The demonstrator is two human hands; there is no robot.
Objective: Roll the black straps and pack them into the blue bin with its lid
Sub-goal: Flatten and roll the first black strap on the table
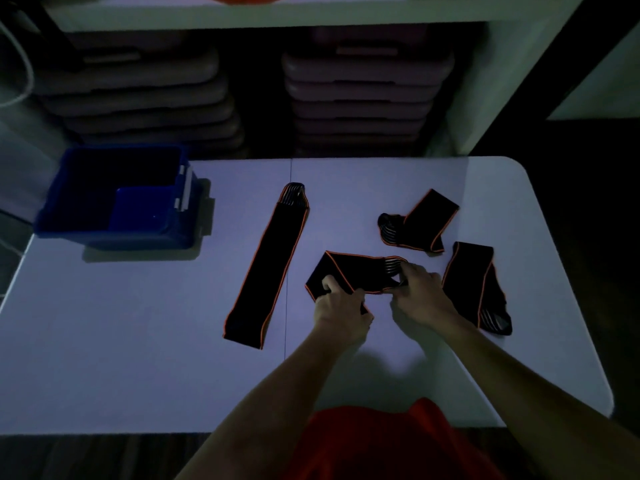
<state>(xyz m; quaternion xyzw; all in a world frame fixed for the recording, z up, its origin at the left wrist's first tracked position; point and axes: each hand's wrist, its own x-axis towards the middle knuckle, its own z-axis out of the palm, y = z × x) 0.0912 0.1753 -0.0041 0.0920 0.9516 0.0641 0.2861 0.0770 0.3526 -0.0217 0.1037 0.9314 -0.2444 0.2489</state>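
Several black straps with orange edging lie on the white table [138,323]. One folded strap [356,273] is in front of me: my left hand [341,311] grips its left folded end and my right hand [420,294] pinches its right end by the striped part. A long strap [266,268] lies flat and straight to the left. A folded strap [420,225] and another one [476,284] lie to the right. The blue bin [114,199] stands open at the table's far left corner, with its lid leaning inside.
Behind the table, stacks of grey-pink plastic lids or trays [360,95] sit under a white shelf [277,15]. The table's rounded right corner [519,174] meets dark floor. My red shirt [391,445] shows at the bottom edge.
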